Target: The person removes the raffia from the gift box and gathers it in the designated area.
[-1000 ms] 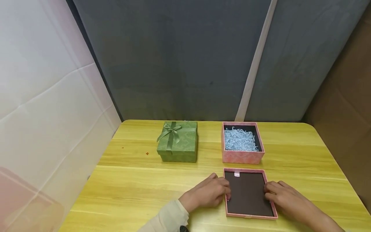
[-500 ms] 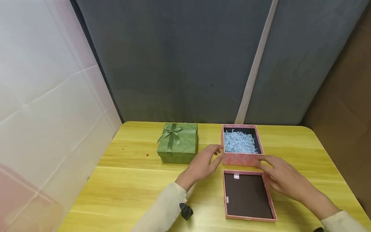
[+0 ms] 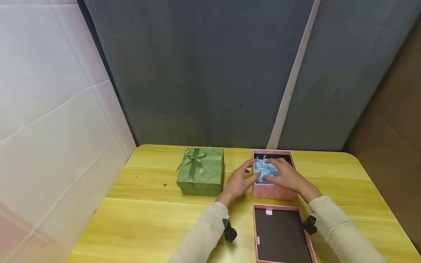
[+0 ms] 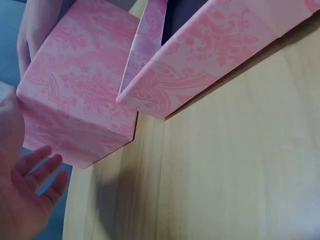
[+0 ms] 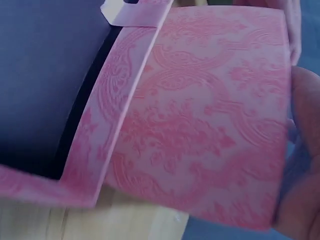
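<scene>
A pink patterned box (image 3: 274, 192) without its lid stands toward the back of the table, holding blue shredded paper (image 3: 265, 171). My left hand (image 3: 237, 184) is at the box's left side, its fingers spread and the thumb reaching over the rim; the left wrist view shows those fingers (image 4: 42, 180) straight beside the wall. Over the paper reaches my right hand (image 3: 287, 176), with thumb and fingers apart and fingertips right at the shreds. In front of the box the pink lid (image 3: 281, 233) lies upside down, its dark inside facing up.
A green gift box (image 3: 201, 177) with a ribbon bow (image 3: 194, 157) stands closed to the left of the pink box. Small red bits (image 3: 165, 185) lie on the wooden table (image 3: 138, 226). A grey panel (image 3: 210, 73) rises behind the table's back edge.
Both hands have left the lid's sides and moved forward to the pink box. The right hand has come over the shredded paper; the left has reached the box's left rim.
</scene>
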`<action>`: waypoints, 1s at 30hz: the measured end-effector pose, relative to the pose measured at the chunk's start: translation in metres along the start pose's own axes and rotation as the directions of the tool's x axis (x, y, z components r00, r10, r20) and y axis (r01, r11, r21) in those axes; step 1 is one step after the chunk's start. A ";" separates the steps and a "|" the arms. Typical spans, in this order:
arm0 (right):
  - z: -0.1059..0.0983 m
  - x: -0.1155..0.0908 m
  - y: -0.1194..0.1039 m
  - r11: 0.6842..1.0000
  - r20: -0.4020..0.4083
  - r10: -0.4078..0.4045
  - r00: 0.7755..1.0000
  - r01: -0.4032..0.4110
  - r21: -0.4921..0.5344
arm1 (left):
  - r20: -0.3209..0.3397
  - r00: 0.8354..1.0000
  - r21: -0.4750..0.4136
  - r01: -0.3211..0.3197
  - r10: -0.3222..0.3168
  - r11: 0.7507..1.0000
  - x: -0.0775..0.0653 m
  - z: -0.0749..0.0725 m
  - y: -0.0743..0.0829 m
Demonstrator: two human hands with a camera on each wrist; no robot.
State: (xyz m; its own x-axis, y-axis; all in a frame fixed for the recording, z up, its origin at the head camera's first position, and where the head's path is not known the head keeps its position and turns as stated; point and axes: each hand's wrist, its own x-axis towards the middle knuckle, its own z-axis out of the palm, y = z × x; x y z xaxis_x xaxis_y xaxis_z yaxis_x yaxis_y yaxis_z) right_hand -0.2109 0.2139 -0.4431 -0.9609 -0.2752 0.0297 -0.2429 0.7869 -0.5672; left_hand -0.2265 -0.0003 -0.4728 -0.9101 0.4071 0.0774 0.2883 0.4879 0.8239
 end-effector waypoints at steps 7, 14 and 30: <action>0.014 0.010 0.000 0.988 0.151 0.151 0.977 -0.153 0.006 | 0.094 0.995 -0.034 0.029 -0.026 0.999 0.000 0.005 -0.007; 0.017 0.014 -0.002 0.975 0.272 0.219 0.937 -0.203 -0.088 | 0.172 0.984 -0.048 0.058 -0.049 0.997 -0.002 0.004 -0.007; 0.016 0.018 0.011 0.990 0.127 0.086 0.988 -0.070 -0.124 | 0.230 0.972 -0.069 0.063 -0.045 0.996 0.002 -0.002 -0.002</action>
State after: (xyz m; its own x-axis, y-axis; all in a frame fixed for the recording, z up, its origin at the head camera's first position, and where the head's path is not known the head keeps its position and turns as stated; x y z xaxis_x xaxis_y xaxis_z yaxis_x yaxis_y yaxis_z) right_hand -0.2288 0.2088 -0.4624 -0.9535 -0.2744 -0.1245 -0.1893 0.8669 -0.4611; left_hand -0.2298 -0.0015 -0.4729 -0.8292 0.5514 -0.0911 0.2093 0.4576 0.8642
